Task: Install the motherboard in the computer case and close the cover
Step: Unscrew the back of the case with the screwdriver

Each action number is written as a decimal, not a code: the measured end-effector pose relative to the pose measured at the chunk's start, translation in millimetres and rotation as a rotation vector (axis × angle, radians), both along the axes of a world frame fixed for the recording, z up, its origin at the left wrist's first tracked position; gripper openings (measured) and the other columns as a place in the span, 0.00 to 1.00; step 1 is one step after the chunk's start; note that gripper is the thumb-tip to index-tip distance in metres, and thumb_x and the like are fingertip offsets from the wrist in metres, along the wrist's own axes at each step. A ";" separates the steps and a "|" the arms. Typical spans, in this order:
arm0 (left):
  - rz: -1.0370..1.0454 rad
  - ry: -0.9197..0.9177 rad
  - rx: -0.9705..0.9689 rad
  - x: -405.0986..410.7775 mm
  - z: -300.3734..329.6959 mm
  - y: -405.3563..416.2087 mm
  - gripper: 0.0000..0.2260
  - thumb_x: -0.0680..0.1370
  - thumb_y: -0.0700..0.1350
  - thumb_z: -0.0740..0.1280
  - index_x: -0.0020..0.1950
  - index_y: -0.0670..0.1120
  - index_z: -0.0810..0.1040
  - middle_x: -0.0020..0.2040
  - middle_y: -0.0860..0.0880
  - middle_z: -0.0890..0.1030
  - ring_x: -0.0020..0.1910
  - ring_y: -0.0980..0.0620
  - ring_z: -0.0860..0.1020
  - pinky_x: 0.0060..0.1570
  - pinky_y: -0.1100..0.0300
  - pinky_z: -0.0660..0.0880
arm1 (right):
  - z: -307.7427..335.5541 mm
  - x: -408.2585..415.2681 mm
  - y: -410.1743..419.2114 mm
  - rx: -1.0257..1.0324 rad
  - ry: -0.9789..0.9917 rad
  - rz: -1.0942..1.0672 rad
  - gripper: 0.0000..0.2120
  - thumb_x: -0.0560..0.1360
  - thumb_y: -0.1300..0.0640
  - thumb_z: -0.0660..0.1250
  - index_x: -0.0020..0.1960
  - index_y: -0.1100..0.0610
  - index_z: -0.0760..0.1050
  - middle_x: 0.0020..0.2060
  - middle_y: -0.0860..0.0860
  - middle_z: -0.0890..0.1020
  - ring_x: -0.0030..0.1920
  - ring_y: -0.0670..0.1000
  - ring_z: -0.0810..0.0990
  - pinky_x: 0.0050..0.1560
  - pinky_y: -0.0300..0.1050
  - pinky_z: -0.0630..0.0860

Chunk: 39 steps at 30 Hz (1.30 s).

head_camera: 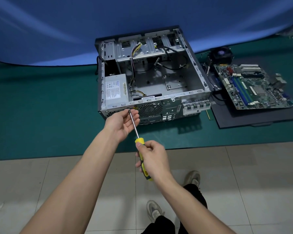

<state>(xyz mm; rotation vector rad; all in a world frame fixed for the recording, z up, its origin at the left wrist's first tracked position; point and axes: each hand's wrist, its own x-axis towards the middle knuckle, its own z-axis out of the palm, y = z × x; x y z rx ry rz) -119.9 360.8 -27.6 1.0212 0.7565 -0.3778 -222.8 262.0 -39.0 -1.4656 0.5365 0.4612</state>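
Observation:
An open grey computer case (pixel 198 76) lies on the green mat with its power supply (pixel 115 89) in the left corner and its floor bare. The green motherboard (pixel 254 86) lies to the right of the case on the black side cover (pixel 243 117). My right hand (pixel 155 160) grips the yellow handle of a screwdriver (pixel 134 123). Its tip meets a screw at the rear panel's upper left edge. My left hand (pixel 121 121) is palm up beside the shaft, and its fingertips pinch the tip at the screw.
A black CPU cooler fan (pixel 221 54) sits behind the motherboard. The green mat (pixel 41 107) ends at the table's near edge, above a tiled floor. My shoes and dark trousers show below. A blue backdrop hangs behind the table.

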 end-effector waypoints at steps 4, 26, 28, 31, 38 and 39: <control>-0.007 0.002 0.010 0.5 -0.2 0.6 0.13 0.82 0.41 0.56 0.44 0.38 0.77 0.29 0.47 0.82 0.26 0.55 0.80 0.27 0.63 0.78 | 0.9 -0.1 0.0 -0.010 -0.007 0.008 0.08 0.79 0.55 0.64 0.47 0.60 0.74 0.33 0.52 0.78 0.22 0.46 0.75 0.27 0.43 0.70; -0.011 0.011 0.016 0.9 8.8 2.6 0.13 0.82 0.39 0.57 0.43 0.36 0.76 0.28 0.46 0.81 0.25 0.54 0.80 0.26 0.62 0.78 | 19.4 1.6 7.4 0.261 0.160 -0.075 0.11 0.78 0.54 0.65 0.44 0.62 0.74 0.31 0.52 0.79 0.23 0.49 0.75 0.24 0.39 0.71; -0.015 0.008 0.016 0.6 9.6 3.4 0.12 0.82 0.39 0.57 0.44 0.36 0.76 0.29 0.46 0.82 0.25 0.53 0.80 0.27 0.62 0.79 | 21.0 2.1 10.2 0.355 0.193 -0.101 0.11 0.79 0.55 0.65 0.45 0.63 0.75 0.31 0.53 0.79 0.23 0.50 0.75 0.23 0.38 0.71; -0.080 0.016 0.036 -0.3 11.0 6.9 0.11 0.82 0.40 0.57 0.45 0.38 0.76 0.30 0.47 0.82 0.26 0.54 0.81 0.27 0.61 0.79 | 21.6 3.7 12.9 0.376 0.197 -0.087 0.13 0.80 0.54 0.63 0.46 0.64 0.76 0.31 0.54 0.79 0.23 0.51 0.77 0.23 0.38 0.71; -0.337 0.033 0.194 -4.3 14.6 18.6 0.11 0.81 0.43 0.58 0.45 0.40 0.77 0.32 0.48 0.83 0.28 0.55 0.81 0.27 0.61 0.78 | 23.0 5.5 18.3 0.622 0.294 -0.074 0.20 0.82 0.51 0.54 0.45 0.64 0.77 0.28 0.54 0.80 0.25 0.52 0.79 0.26 0.38 0.73; -0.337 0.032 0.212 -3.3 15.8 18.2 0.10 0.81 0.42 0.59 0.45 0.40 0.76 0.31 0.48 0.83 0.27 0.55 0.81 0.26 0.62 0.78 | 23.5 5.4 19.0 0.666 0.311 -0.069 0.21 0.82 0.50 0.53 0.46 0.64 0.77 0.28 0.54 0.80 0.25 0.52 0.79 0.26 0.37 0.73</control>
